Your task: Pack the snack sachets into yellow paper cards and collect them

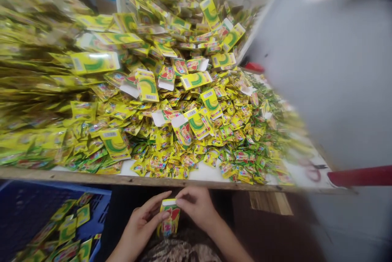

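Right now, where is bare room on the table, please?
White tabletop shows around the scissors near the right corner, and in narrow gaps between the packets and front edge. Packets and boxes crowd the middle and left.

From here: left hand [142, 220] and right hand [196, 207] bare, forearms [228, 239] bare too. Garment [180, 251], near side: mottled brown-black, busy print. Black cloth [116, 209] left of it, detail lost in shadow.

A grey wall [346, 102] catches glare high up; a white-topped table [200, 174] has a wooden edge [85, 177].
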Available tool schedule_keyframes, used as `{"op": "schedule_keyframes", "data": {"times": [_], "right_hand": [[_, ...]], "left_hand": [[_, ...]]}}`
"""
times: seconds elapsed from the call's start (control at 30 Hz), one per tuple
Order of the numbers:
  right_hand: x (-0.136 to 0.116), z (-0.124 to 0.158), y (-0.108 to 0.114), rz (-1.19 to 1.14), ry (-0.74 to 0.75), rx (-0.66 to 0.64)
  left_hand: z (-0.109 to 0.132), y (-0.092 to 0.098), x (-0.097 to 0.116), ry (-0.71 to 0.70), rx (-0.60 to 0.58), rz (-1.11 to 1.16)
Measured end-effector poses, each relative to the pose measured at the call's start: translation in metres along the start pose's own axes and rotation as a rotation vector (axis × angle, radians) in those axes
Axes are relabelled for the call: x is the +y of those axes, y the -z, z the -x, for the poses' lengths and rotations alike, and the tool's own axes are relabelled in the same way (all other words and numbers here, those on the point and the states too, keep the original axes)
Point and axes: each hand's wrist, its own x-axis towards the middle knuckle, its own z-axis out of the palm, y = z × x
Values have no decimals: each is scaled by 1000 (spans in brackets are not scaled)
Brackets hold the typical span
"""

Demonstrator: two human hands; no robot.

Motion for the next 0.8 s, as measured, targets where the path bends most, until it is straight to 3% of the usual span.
{"op": "schedule_keyframes", "data": {"times": [0.17,0.37,0.57,0.67,0.8], "right_hand": [[-5,6,1,34,13,-17],[-3,6,-8,60,101,140],[1,7,-6,-129,-40,150],[1,5,-4,-60,44,114],[6,10,-6,47,152,76]], "left_hand": [[5,-1,-5,-6,72,-82],[0,-5,0,68,55,29],[-8,-8,21,66,14,-59],[-9,1,25,36,-18,-100],[-9,8,15,-22,-37,-149]]}}
